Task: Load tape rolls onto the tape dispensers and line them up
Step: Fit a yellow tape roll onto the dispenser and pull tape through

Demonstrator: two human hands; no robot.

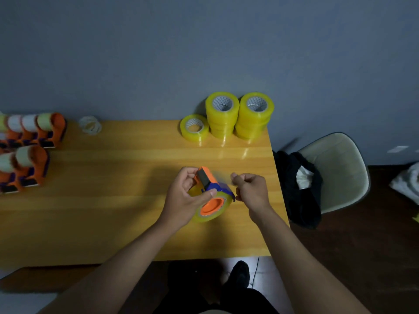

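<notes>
My left hand (186, 196) grips an orange and blue tape dispenser (209, 181) with a yellow tape roll (212, 209) mounted on its orange hub, held just above the wooden table (113, 200). My right hand (251, 189) is beside the dispenser's right end, fingers curled and pinched near the blue blade end; whether it holds the tape's end is unclear. Several loaded orange dispensers (29, 150) stand in rows at the table's left edge. Spare yellow rolls sit at the back right: one single roll (194, 128) and two stacks (239, 116).
A small clear tape roll (90, 125) lies at the back of the table near the grey wall. A beige chair (335, 171) with dark clothing on it stands right of the table. My legs and foot show below the table's front edge.
</notes>
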